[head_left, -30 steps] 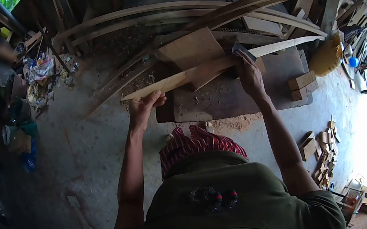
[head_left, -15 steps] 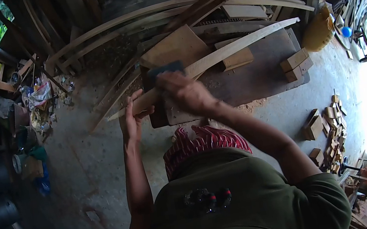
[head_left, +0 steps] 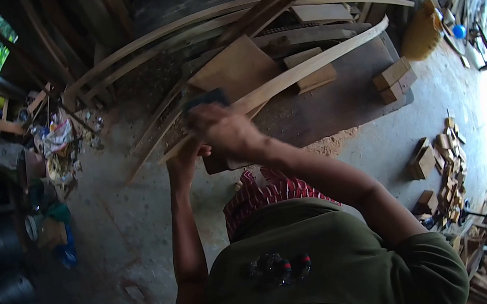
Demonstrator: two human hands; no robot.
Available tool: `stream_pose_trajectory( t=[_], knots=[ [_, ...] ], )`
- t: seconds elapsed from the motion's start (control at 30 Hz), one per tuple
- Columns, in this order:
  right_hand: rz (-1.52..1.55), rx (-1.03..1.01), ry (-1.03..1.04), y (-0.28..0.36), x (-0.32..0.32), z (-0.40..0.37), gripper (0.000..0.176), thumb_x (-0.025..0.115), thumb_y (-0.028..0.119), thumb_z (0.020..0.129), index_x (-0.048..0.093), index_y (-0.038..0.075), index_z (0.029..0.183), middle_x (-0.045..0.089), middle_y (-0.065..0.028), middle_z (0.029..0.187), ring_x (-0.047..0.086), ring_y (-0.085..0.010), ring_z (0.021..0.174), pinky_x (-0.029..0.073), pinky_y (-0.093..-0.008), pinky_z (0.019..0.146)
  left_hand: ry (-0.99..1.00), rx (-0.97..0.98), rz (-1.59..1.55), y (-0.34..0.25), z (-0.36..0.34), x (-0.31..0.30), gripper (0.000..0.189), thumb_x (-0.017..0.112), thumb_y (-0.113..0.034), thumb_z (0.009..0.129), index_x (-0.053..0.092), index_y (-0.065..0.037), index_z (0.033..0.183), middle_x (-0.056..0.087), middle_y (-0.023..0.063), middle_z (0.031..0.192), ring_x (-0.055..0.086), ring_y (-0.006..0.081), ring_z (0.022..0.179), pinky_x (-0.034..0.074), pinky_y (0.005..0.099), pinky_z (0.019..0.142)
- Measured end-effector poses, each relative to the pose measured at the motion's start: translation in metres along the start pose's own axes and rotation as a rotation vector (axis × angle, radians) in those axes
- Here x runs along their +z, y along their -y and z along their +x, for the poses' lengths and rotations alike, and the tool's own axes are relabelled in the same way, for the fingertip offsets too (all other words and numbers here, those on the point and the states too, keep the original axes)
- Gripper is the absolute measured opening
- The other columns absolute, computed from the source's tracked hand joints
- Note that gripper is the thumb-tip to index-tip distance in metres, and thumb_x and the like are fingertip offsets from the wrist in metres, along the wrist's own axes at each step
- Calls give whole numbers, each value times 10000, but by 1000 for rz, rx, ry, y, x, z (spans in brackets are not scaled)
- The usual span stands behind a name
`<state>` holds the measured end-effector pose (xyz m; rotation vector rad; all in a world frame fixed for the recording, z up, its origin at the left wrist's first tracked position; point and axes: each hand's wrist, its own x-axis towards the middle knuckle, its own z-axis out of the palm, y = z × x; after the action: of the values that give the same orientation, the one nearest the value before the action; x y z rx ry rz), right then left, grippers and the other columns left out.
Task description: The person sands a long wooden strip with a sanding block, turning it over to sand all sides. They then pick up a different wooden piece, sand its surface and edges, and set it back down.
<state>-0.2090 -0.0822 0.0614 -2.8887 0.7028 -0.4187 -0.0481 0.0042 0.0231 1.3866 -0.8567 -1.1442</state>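
Looking straight down past a green shirt and a red striped cloth at a low, dark table sitting on the concrete floor. Got a long curved strip of pale wood lying slantwise across that table, with the far end up toward the right and the near end poking off the table's left edge.

Gripping that near end with the left hand, fingers wrapped round the wood and thumb showing on the near side. Partly hidden behind the other wrist though, so not a perfect look. Pressing a blue block down onto the top of the strip with the right hand, fingers clenched over the block and only the back of the hand showing. Just beyond the left hand, so pretty much hand next to hand. Can't make out the underside of the block, too blurry.

Other stuff around:
- a flat board tucked under the strip, near the blue block
- a chunky block right against the strip, about mid-length
- two small blocks at the table's right edge, touching each other
- a whole heap of bent strips leaning behind the table
- sawdust along the table's near edge
- scattered offcuts on the floor off to the right
- general clutter over on the left, well apart from the hands
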Motion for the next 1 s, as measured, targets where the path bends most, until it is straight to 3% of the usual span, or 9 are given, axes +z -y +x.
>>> stream_pose_trajectory(
  t=[0.1, 0.33, 0.47, 0.53, 0.63, 0.7, 0.83, 0.93, 1.0],
  knots=[
    [113, -80, 14, 8, -27, 6, 542, 647, 139, 794, 560, 35, 1319, 531, -148, 1391, 487, -280, 1311, 356, -389, 1140, -176, 224, 155, 5, 0, -3, 223, 734, -179, 878, 698, 19, 973, 713, 96, 851, 703, 166, 725, 571, 291, 687],
    [-5, 321, -172, -104, -58, -70, 371, 549, 28, 869, 593, 6, 1237, 560, -150, 1330, 550, -298, 1211, 447, -408, 1042, -97, 84, 19, -9, -4, 0, 244, 713, -177, 910, 697, 35, 1029, 709, 90, 821, 693, 148, 720, 574, 276, 681],
    [-50, 351, -26, -69, -40, -55, 429, 552, 46, 861, 567, 23, 1290, 474, -146, 1454, 450, -266, 1348, 370, -392, 1129, -52, 55, 14, -12, -2, 10, 230, 701, -158, 915, 696, 34, 1042, 710, 89, 829, 690, 144, 722, 572, 277, 689],
    [-139, 123, -44, -17, -16, -34, 485, 525, 80, 884, 520, 52, 1368, 430, -137, 1501, 399, -256, 1397, 326, -381, 1164, -39, 47, 20, -4, 2, 11, 220, 696, -148, 917, 696, 31, 1044, 711, 84, 832, 690, 142, 726, 571, 276, 692],
    [194, -16, -194, 22, -26, -24, 469, 522, 97, 895, 524, 54, 1362, 491, -135, 1451, 467, -270, 1345, 361, -394, 1138, -161, 381, 304, -5, 1, 4, 204, 693, -126, 912, 700, 29, 1043, 713, 74, 842, 689, 138, 738, 572, 278, 700],
    [-86, 32, -181, -13, -27, -39, 424, 538, 92, 892, 559, 42, 1312, 549, -135, 1387, 537, -283, 1269, 411, -401, 1095, -15, 133, 94, -18, -4, 5, 181, 683, -99, 911, 705, 29, 1036, 712, 74, 852, 687, 129, 747, 569, 270, 703],
    [-43, 445, -176, -112, -58, -79, 400, 536, 57, 863, 589, 42, 1259, 577, -134, 1333, 581, -298, 1193, 467, -383, 1029, 0, 232, 99, -20, -14, 11, 160, 669, -58, 918, 704, 45, 1035, 712, 89, 869, 688, 134, 755, 571, 257, 697],
    [-265, 571, 84, -96, -66, -67, 401, 531, 33, 842, 614, 60, 1234, 577, -125, 1334, 572, -282, 1208, 464, -359, 1026, -8, 262, 84, -22, -16, 19, 156, 668, -50, 919, 706, 48, 1034, 712, 92, 877, 689, 142, 758, 575, 258, 697],
    [-96, 398, -79, -55, -41, -51, 403, 526, 43, 826, 632, 68, 1214, 574, -118, 1348, 509, -234, 1289, 380, -368, 1104, 0, 274, 89, -19, -10, 23, 157, 666, -68, 925, 713, 36, 1034, 713, 82, 879, 688, 137, 759, 562, 256, 684]
  ],
)
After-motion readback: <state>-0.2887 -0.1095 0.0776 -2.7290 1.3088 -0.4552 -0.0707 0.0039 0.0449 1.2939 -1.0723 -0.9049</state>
